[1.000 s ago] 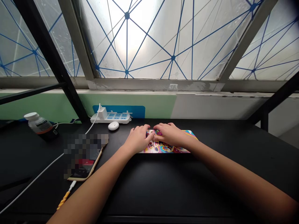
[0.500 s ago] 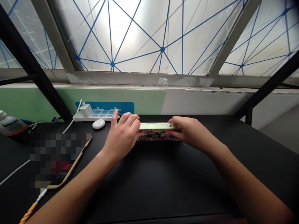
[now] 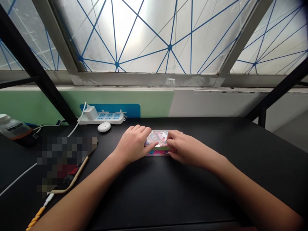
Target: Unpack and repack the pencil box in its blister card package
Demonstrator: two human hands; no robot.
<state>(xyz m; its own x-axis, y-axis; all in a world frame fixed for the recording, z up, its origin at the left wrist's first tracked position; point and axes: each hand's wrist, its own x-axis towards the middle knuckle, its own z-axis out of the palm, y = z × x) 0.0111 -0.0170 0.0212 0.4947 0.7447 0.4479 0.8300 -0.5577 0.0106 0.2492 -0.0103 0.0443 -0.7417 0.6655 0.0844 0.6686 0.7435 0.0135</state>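
Both hands on a flat cartoon-printed box (image 3: 157, 138), middle of black desk (image 3: 223, 138)

Box lies flat, glossy pink and blue print, round-faced cartoon character on top, lime-green strip near the front edge, ends hidden by hands. Left hand (image 3: 133, 144) at box's 9 o'clock, fingers slightly spread, thumb over the box; right hand (image 3: 185, 149) at 3 o'clock, fingers slightly spread on the right end; cannot tell if either grips or just rests, no clear pinch. At 10 o'clock a small white oval device (image 3: 104, 127), just behind it a white power strip (image 3: 106, 118) with a white charger (image 3: 90, 113); far off at 9 o'clock a white-capped bottle (image 3: 12, 129); at 8 o'clock a pixelated phone (image 3: 64, 163)
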